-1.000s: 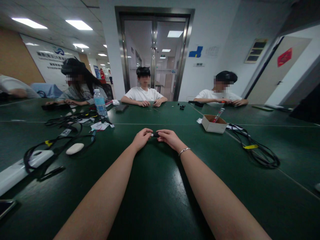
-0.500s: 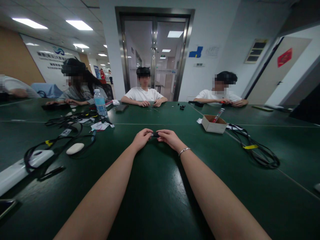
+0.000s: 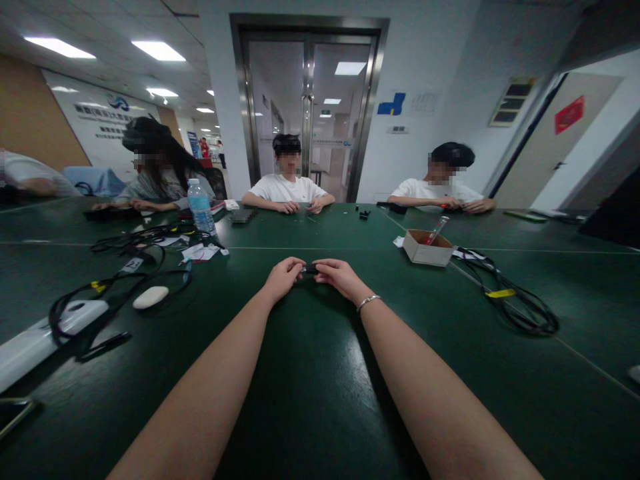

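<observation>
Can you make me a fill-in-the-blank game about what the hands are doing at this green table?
1. The left hand and the right hand pinch a small ____ part between them.
2. A thin ____ bracelet circles the right wrist.
3. The cardboard box stands on the table on the ____ side of the hands.
4. The water bottle stands ____.

Missing words: black; silver; right; upright

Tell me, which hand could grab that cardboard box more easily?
Probably the right hand: the cardboard box sits on its side of the table, while the left hand would have to cross over.
</observation>
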The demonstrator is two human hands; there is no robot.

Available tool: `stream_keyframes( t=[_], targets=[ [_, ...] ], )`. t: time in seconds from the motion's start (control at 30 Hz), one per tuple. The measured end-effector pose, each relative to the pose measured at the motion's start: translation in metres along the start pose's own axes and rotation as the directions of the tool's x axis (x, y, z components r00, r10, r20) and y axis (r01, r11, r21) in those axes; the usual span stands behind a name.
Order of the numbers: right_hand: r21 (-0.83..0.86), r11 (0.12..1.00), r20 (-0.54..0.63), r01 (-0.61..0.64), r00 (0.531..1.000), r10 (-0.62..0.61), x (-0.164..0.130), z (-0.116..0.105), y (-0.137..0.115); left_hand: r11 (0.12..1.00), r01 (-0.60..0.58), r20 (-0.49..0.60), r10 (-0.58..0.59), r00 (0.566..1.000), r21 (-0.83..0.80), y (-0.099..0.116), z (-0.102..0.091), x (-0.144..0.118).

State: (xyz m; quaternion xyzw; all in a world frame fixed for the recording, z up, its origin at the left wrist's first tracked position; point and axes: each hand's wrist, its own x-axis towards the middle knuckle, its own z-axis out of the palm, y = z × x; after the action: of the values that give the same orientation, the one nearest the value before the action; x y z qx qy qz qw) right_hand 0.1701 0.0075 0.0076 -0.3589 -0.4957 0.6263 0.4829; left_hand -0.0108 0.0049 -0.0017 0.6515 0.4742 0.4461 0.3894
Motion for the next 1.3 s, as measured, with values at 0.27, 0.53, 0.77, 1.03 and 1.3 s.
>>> stream_keyframes(
  t=[0.27, 0.53, 0.77, 1.03, 1.3],
  targets=[
    [0.004, 1.000, 0.001, -0.002, 1.000, 0.002, 0.0005, 0.0008, 0.0004, 1.000, -0.009, 0.002, 0.009, 1.000, 0.001, 0.0014, -0.0002, -0.0006],
    [-0.004, 1.000, 0.011, -0.004, 1.000, 0.004, 0.0008, -0.0003, 0.0001, 0.999, -0.046, -0.018, 0.046, 0.999, 0.017, 0.0032, -0.0014, -0.0021],
    [-0.055, 0.998, 0.043, 0.031, 0.999, -0.029, -0.0007, -0.0026, 0.0002, 0.989, -0.139, -0.060, 0.142, 0.988, 0.043, 0.0006, -0.0018, -0.0013],
    [-0.134, 0.991, -0.002, 0.001, 1.000, -0.001, 0.0038, -0.0001, 0.0017, 0.985, -0.161, -0.059, 0.164, 0.985, 0.054, -0.0027, -0.0020, 0.0005],
    [-0.068, 0.995, 0.027, 0.075, 0.997, -0.073, -0.0022, -0.0019, -0.0030, 0.990, -0.138, -0.068, 0.140, 0.988, 0.043, -0.0034, -0.0031, 0.0005]
  ],
)
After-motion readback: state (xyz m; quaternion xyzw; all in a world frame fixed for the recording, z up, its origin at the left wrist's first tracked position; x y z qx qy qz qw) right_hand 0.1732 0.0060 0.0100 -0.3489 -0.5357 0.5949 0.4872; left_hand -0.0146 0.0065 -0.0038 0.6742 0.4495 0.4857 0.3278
